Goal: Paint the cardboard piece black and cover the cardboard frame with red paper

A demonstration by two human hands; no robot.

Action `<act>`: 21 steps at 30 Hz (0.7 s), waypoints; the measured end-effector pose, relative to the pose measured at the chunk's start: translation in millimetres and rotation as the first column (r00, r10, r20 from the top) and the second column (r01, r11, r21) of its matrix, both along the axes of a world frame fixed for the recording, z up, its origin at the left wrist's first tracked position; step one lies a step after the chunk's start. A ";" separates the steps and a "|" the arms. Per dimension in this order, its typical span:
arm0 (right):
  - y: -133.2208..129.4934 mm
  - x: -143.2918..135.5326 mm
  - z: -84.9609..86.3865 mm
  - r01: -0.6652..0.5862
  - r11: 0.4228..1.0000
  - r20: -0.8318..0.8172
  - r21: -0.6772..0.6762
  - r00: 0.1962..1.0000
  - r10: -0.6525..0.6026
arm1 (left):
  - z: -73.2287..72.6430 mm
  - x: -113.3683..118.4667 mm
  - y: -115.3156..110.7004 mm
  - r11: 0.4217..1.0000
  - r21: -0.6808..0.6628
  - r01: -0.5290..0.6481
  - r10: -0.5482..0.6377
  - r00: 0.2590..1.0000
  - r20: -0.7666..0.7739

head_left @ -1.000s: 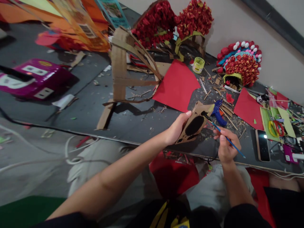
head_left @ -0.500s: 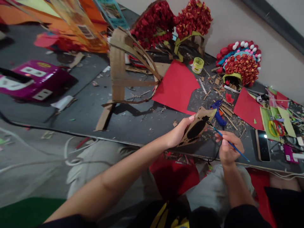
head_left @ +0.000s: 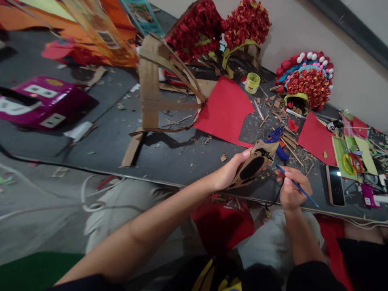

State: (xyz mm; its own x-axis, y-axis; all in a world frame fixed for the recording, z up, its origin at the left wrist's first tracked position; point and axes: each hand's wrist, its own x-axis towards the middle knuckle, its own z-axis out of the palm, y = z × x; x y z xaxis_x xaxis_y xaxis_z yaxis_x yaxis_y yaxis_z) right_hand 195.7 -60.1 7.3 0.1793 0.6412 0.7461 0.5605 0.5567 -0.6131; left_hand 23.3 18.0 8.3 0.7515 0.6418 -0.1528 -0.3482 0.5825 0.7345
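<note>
A brown cardboard piece (head_left: 263, 150) with black painted patches is held near the table's front edge. My left hand (head_left: 232, 171) grips it from the left, thumb on its upper edge, the other fingers mostly hidden behind it. In a pinch, my right hand (head_left: 294, 186) holds a thin blue paintbrush (head_left: 298, 187), whose dark tip touches the black paint near the cardboard's upper right. Just behind the cardboard lies a blue glue gun (head_left: 281, 152). Red paper (head_left: 226, 111) lies beyond my left hand.
A cardboard frame (head_left: 150, 89) stands left of centre. At the left is a purple power box (head_left: 45, 101). A phone (head_left: 335, 185) and scissors (head_left: 351, 162) lie right. An open jar (head_left: 252, 83), cardboard scraps and red flowered pieces (head_left: 247, 25) are farther back.
My left hand and the cardboard have shifted slightly to the right, covering a little more of the glue gun. The brush tip stays at the black paint; my right hand has barely moved.
</note>
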 end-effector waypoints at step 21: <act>1.3 -0.3 -0.8 0.005 1.000 0.005 0.016 1.000 -0.005 | 0.0 -2.2 1.0 0.999 -0.053 0.002 -0.003 1.000 -0.027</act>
